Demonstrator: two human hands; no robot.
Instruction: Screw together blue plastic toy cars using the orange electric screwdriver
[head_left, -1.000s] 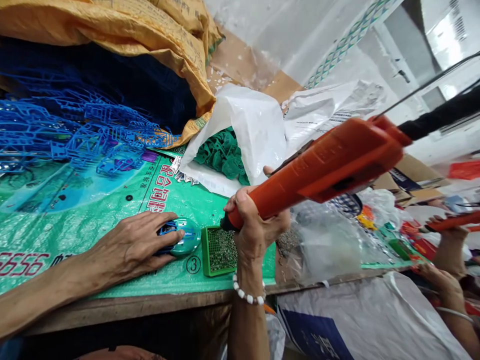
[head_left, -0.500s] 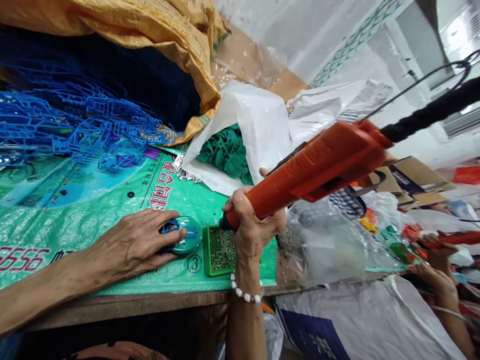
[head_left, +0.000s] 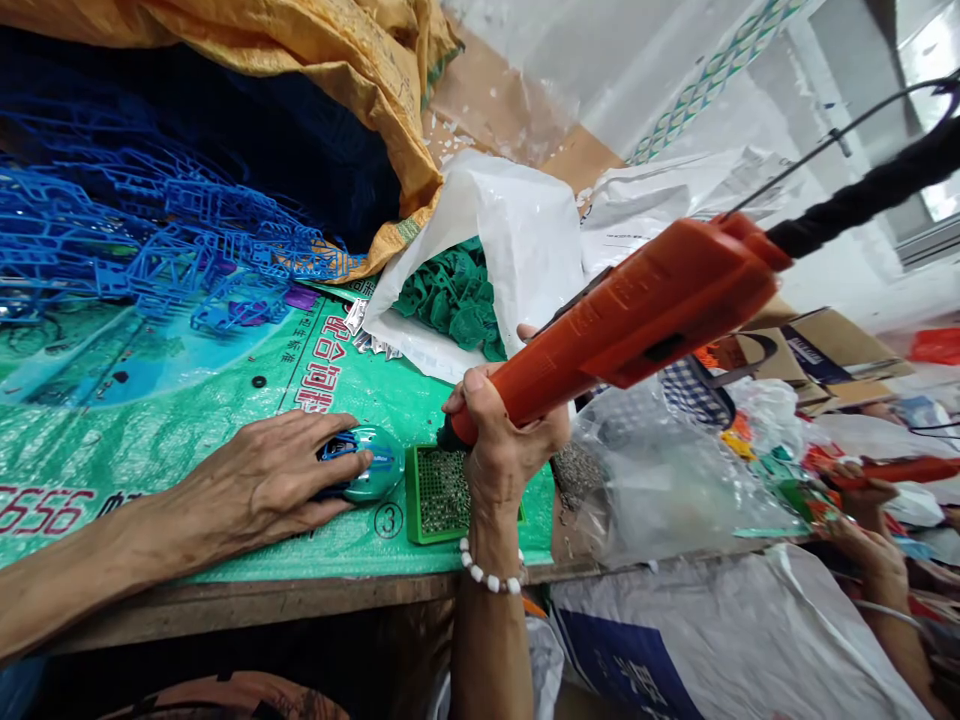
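Note:
On the green sheet (head_left: 225,400), my left hand (head_left: 281,475) grips a glossy teal and blue plastic piece (head_left: 377,463) at its left side. My right hand (head_left: 510,430) is wrapped round a red power screwdriver (head_left: 630,310), which slants down to the left from a thick black cable. Its black tip is over the back edge of a green tray (head_left: 415,500) holding many small metal screws (head_left: 442,495). My right wrist and forearm cover part of the tray's right side. The teal piece lies just left of the tray.
Blue plastic frames (head_left: 150,240) spill from an orange sack (head_left: 360,60) at the left. Behind the tray, a white bag (head_left: 525,230) holds green parts (head_left: 454,300). Clear plastic bags (head_left: 652,470) lie right. A co-worker's hands (head_left: 862,530) hold another red tool (head_left: 911,470) at far right.
The view has shifted slightly. Both hands keep their holds on the teal piece and the screwdriver, and the tool's tip remains near the tray's back edge.

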